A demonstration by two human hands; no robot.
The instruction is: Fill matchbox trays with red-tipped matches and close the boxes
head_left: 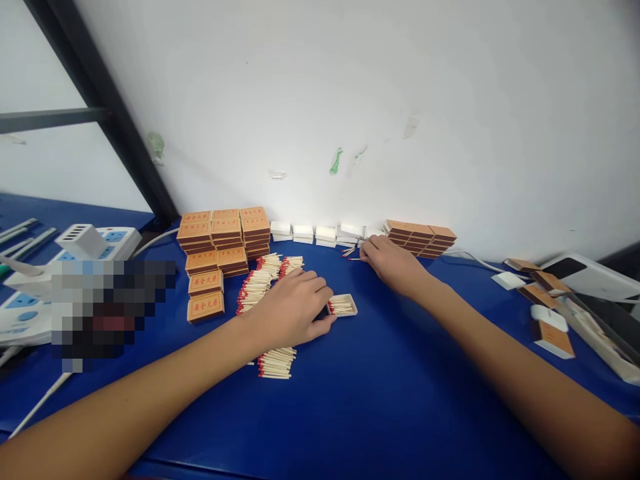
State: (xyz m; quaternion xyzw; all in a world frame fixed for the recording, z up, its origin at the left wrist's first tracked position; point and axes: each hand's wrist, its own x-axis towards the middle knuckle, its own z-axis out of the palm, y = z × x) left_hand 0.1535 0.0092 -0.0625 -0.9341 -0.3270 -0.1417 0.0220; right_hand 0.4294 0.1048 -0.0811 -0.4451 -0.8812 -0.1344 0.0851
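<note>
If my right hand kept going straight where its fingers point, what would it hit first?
Probably the few loose matches just off the right hand's fingertips, then the white trays by the wall, though depth is unclear.

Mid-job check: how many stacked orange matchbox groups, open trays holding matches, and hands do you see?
Stacked orange matchbox groups: 2
Open tray holding matches: 1
Hands (left hand, right hand): 2
Total: 5

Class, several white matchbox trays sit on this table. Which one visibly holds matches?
The tray at the left hand's fingertips: red-tipped matches lie in it. The other trays stand in a row against the wall, showing no matches.
</note>
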